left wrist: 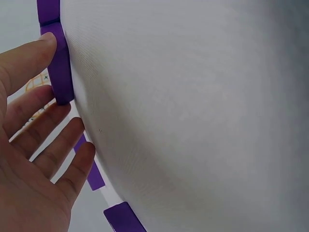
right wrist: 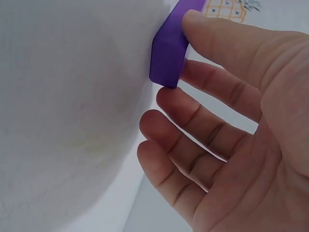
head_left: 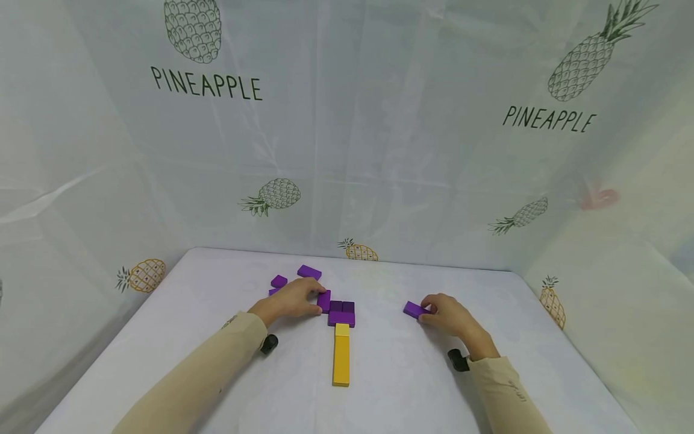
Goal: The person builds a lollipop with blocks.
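Note:
My left hand (head_left: 295, 299) pinches an upright-lying purple block (head_left: 325, 301) between thumb and fingers, at the left side of a small block figure. That figure has two dark purple squares (head_left: 342, 306) above a wide purple block (head_left: 341, 319), with a yellow strip of blocks (head_left: 341, 360) running down below. To the right, my right hand (head_left: 447, 314) holds another purple block (head_left: 415, 310) by its right end, low at the table. In the right wrist view, the thumb and index finger grip this purple block (right wrist: 170, 53), the other fingers loosely bent beneath.
Beyond my left hand lie loose purple pieces: a long block (head_left: 309, 272), a smaller angled one (head_left: 279, 281) and one partly covered by the hand (head_left: 273, 292). The white table (head_left: 401, 386) meets a pineapple-printed sheet (head_left: 401, 150) at its back edge.

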Action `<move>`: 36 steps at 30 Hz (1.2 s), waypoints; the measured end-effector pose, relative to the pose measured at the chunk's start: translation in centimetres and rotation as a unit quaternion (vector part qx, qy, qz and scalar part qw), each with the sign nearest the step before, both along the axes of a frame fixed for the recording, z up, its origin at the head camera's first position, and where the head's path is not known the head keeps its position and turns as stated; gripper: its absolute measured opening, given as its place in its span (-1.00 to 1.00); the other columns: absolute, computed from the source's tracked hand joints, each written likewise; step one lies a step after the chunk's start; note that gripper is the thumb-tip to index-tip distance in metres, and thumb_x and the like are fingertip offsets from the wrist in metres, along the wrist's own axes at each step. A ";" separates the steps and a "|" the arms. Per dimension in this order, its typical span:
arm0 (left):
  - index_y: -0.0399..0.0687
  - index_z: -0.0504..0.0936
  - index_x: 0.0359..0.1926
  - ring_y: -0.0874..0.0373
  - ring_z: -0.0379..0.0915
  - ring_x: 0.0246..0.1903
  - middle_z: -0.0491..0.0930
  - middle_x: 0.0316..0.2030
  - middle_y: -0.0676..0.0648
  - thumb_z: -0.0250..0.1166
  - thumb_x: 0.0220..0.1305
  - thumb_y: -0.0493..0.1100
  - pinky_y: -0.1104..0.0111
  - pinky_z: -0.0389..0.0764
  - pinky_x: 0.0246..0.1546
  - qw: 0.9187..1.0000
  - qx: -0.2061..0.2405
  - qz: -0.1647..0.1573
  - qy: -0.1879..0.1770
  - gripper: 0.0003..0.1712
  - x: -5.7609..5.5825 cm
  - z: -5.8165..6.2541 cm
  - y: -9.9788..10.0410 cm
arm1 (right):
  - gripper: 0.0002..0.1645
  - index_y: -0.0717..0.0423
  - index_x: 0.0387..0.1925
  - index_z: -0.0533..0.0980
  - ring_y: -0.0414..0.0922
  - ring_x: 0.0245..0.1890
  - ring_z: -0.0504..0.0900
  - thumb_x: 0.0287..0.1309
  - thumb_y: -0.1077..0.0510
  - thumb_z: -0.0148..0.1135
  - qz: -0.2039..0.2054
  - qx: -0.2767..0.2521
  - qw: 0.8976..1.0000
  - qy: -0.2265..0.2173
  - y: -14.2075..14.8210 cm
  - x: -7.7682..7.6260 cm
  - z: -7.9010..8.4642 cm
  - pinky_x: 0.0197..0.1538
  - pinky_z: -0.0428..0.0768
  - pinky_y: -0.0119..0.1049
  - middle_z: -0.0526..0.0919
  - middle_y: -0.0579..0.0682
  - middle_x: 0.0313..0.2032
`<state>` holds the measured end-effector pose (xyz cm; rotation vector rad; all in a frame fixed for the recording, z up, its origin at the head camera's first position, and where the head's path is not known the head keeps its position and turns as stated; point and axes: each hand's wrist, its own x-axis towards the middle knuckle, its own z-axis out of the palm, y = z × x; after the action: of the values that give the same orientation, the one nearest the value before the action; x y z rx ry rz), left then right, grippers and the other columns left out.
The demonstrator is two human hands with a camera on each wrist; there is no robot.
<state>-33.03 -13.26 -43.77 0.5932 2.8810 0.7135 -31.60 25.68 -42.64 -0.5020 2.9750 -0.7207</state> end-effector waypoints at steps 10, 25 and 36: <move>0.07 0.55 0.17 0.01 0.32 0.20 0.47 0.15 -0.02 0.42 0.11 0.01 0.12 0.29 0.27 1.000 0.001 -0.001 0.002 -0.43 -0.1 -0.2 0.0 | -0.51 0.05 -0.06 0.54 -0.14 -0.48 0.42 -0.04 -0.02 0.46 -0.007 0.010 0.999 -0.029 -2.0 0.6 -0.1 -0.43 0.40 -0.26 0.50 -0.08 -0.46; 0.08 0.53 0.18 0.03 0.31 0.22 0.45 0.18 -0.01 0.41 0.12 0.00 0.13 0.29 0.27 1.000 -0.003 0.007 -0.003 -0.42 0.0 0.1 0.1 | -0.46 0.18 0.02 0.55 -0.18 -0.33 0.45 -0.05 0.14 0.47 0.055 0.021 0.998 0.015 -2.9 0.8 -0.2 -0.26 0.49 -0.26 0.55 -0.08 -0.22; 0.03 0.55 0.16 0.00 0.33 0.20 0.48 0.15 -0.04 0.43 0.10 -0.01 0.12 0.30 0.26 1.000 0.004 -0.011 0.005 -0.42 0.0 0.0 0.0 | -0.44 0.20 0.04 0.52 -0.17 -0.38 0.42 -0.02 0.12 0.46 0.070 -0.008 0.998 -0.002 -3.2 0.7 0.0 -0.36 0.42 -0.31 0.58 -0.06 -0.21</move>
<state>-33.01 -13.27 -43.80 0.6292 2.8780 0.7215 -30.95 22.49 -42.65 -0.6994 2.8965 -0.7330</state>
